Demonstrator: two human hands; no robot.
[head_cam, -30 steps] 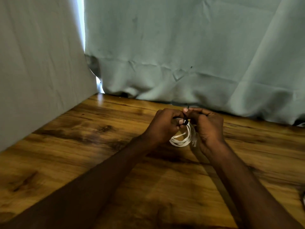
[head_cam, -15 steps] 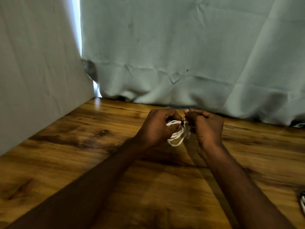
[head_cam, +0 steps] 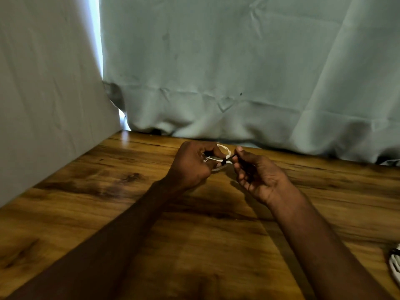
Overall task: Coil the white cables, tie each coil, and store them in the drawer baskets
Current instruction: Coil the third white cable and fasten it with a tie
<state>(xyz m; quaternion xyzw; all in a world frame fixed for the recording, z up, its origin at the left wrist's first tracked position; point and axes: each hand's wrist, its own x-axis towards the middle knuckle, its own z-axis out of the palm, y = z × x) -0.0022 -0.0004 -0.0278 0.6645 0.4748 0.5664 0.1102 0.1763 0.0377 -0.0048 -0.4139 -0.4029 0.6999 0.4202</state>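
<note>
A small coil of white cable is held just above a wooden table, near its far edge, between a person's two bare hands. The coil is a bundle of thin, smooth loops, pinched flat at its middle by a dark tie so that one rounded loop arcs up behind the fingers and the rest curves down below them. The left hand grips the coil, its fingers curled around the loops from the left. The right hand pinches the free end of the dark tie between thumb and forefinger, the strand running taut from the coil to the fingertips, while its other fingers are curled loosely inward. The table shows a glossy, honey-brown plank surface with dark knots and streaks of grain. Behind it hangs a pale grey-green cloth backdrop, soft and creased, bunched where it meets the tabletop; a plainer white sheet covers the left side, with a sliver of bright light between the two. At the lower right edge of the frame, part of another white cable bundle lies on the table, well apart from the hands
</note>
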